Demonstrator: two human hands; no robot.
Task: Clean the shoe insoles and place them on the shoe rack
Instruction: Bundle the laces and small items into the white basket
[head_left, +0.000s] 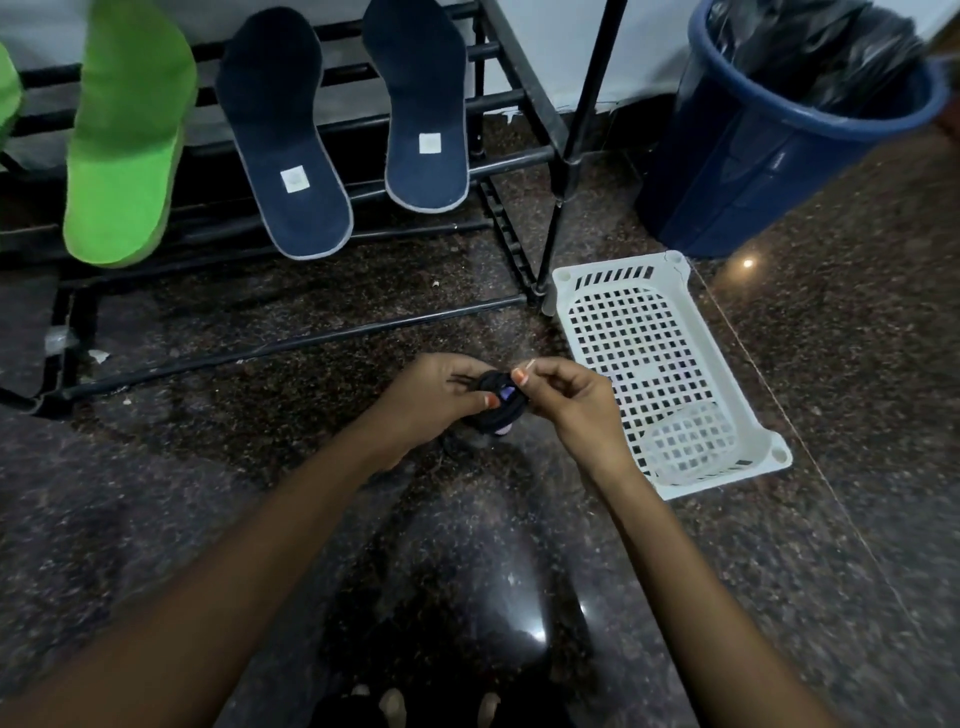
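Your left hand (436, 400) grips a small black object (501, 400) with purple showing on it, fingers curled round its left side and thumb pressed on its front. What the object is, you cannot tell from here. Your right hand (566, 400) is at its other side, thumb and forefinger pinched tight on a thin pale strand (530, 364) at the object's top edge; the other fingers are curled in. Both hands are low over the dark speckled floor (831, 415), just in front of the rack (519, 161).

The insoles lie on the rack's black bars, toes up and heels hanging over the front bar. A green insole (127, 140) is at the left, with the edge of a second green one (8, 88) just showing at the frame's border. Right of them are two navy insoles, one (291, 145) beside the green and the other (421, 109) near the rack's right end. Each has a small pale square on its heel.

A white basket (618, 267) sits on the floor beside the rack's right foot, just right of your right hand, with a clear round piece (691, 441) in its near end. Behind it is a blue bin (753, 171) with a black liner.
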